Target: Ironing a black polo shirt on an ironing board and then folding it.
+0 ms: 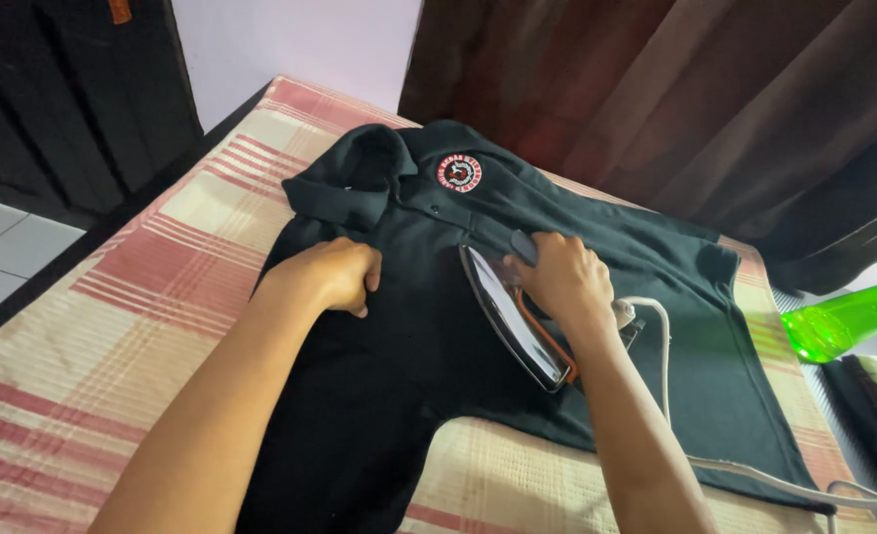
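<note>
While the right hand (564, 274) wraps its grip around the handle of a clothes iron (514, 314), the iron's shiny soleplate is tipped up on its side on the chest of a black polo shirt (429, 336). The shirt lies spread out flat on a red and cream plaid cloth (112, 336) covering the counter, its collar toward the far edge and a round red and white badge (459, 174) just beyond the iron. The left hand (332, 274) presses on the shirt below the collar, fingers curled and pinching a fold of fabric. A white cord (755, 473) trails from the iron toward the near right corner. A green plastic bottle (847, 318) lies past the right edge.
</note>
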